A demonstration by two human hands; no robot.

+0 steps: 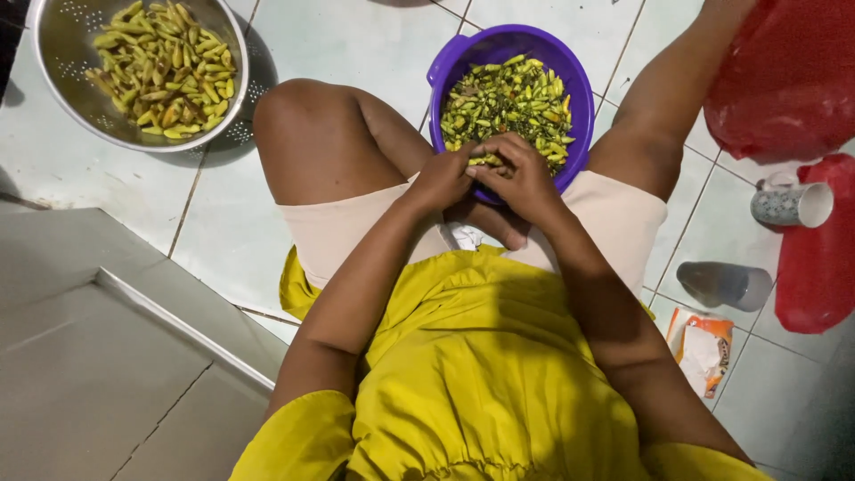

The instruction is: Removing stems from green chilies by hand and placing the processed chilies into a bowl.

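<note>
Together, both hands [485,174] pinch a green chili [485,160] above the purple basin [445,67].

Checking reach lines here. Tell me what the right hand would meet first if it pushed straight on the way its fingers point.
The right hand points up-left over the purple bowl. It would probably meet the left hand first, since their fingers already touch around a chili; past that lies the chili pile. Depth is unclear.

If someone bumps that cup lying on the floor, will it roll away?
Probably a little: the mug lies on its side on smooth floor tiles. Its handle would likely stop it quickly. It looks ceramic, so it may chip.
</note>
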